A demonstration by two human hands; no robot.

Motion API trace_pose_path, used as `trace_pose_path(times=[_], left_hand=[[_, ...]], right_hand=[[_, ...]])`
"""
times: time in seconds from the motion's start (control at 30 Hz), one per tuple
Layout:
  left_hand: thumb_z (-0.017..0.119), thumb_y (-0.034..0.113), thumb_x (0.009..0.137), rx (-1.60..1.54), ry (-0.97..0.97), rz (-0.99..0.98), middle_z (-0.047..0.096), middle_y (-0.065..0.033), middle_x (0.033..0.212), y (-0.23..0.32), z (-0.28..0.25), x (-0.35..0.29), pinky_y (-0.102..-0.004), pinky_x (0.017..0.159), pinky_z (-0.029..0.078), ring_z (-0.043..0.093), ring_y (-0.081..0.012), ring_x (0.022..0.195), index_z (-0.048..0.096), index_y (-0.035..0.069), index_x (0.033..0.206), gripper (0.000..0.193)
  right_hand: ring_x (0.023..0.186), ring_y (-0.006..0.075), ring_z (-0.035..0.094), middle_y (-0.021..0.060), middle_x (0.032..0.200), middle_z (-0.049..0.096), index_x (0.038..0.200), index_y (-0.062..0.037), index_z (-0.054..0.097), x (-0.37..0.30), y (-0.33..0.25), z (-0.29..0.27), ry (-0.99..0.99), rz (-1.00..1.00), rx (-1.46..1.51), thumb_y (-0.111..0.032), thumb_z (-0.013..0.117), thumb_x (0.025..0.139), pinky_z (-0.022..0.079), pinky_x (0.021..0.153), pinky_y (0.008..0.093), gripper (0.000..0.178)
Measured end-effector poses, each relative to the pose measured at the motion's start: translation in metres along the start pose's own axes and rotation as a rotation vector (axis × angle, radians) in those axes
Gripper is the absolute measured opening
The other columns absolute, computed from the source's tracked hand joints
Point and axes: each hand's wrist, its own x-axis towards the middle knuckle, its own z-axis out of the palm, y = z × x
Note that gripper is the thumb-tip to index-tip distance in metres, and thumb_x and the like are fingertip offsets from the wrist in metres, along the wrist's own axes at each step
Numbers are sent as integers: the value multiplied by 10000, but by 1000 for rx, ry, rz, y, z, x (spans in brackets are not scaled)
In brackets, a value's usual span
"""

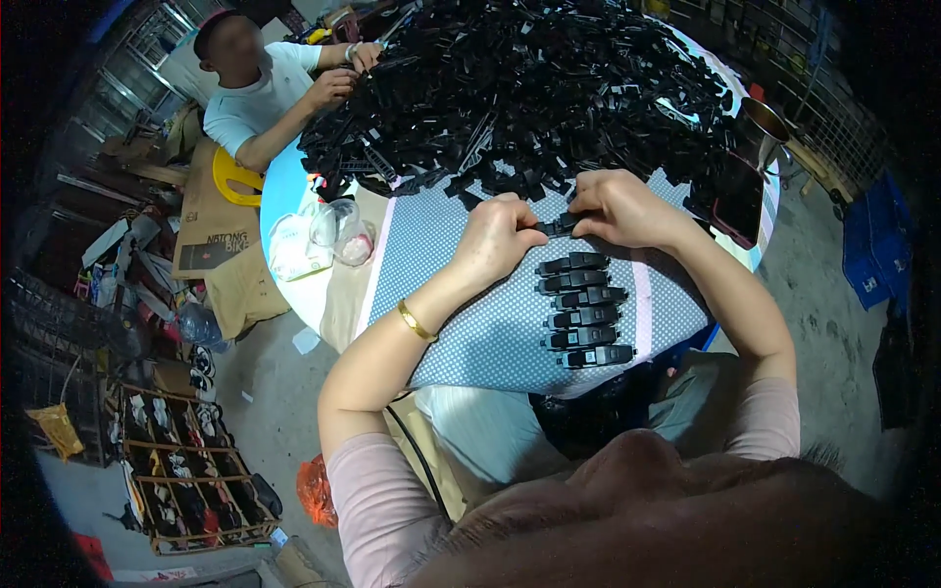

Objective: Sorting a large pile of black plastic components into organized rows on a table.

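Over the polka-dot cloth point(469, 328) on the round table, my left hand point(490, 238) and my right hand point(629, 209) pinch one small black plastic piece point(560, 227), which looks like a buckle. Each hand has an end of it between thumb and fingers, so the piece's ends are partly hidden. Just below, several similar black pieces point(586, 318) lie side by side in a column. Beyond my hands rises a large heap of loose black plastic parts point(529, 98), its near edge close to my fingers.
Across the table at the far left, another person point(270, 98) handles parts at the heap. A clear plastic cup point(354, 242) and a white bag point(297, 247) sit left of the cloth. A metal vessel point(764, 122) stands far right; a blue case point(870, 245) is on the floor.
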Motion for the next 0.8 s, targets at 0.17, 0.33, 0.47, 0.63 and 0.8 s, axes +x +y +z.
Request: trace_pose_path(times=[0.17,0.33,0.47,0.63,0.8], left_hand=[[775,149,693,-44,-65,2,626,-121,788,5,6,-1,-330,640,481,616,-238,707,673,-13,792,216],[771,150,711,-12,-184,-33,617,-110,803,13,-9,2,-317,643,482,615,-222,717,671,-8,833,223],[767,136,714,-111,-70,155,613,-124,910,-3,-32,7,-302,660,481,607,-208,766,665,15,943,279],[747,98,662,352,-124,71,611,-101,965,-26,-59,5,-368,831,449,533,-291,951,665,38,971,326],[739,108,673,397,-73,89,635,-137,882,-17,-44,3,-379,807,457,563,-313,897,666,19,916,269]], right_hand=[[717,303,595,128,752,591,789,-9,677,-1,-3,12,-24,112,128,-195,762,668,466,645,393,238],[719,299,602,124,748,603,768,-18,681,-2,-9,12,60,40,15,-200,760,674,468,641,380,220],[655,217,601,98,719,617,782,-6,693,-4,1,-1,-169,107,236,-195,773,689,470,592,321,225],[742,228,600,92,799,635,883,-22,691,-1,5,1,133,82,125,-206,692,794,481,655,320,205],[909,251,562,77,973,617,1005,-46,669,3,5,17,254,86,-261,-144,640,805,475,766,347,224]])
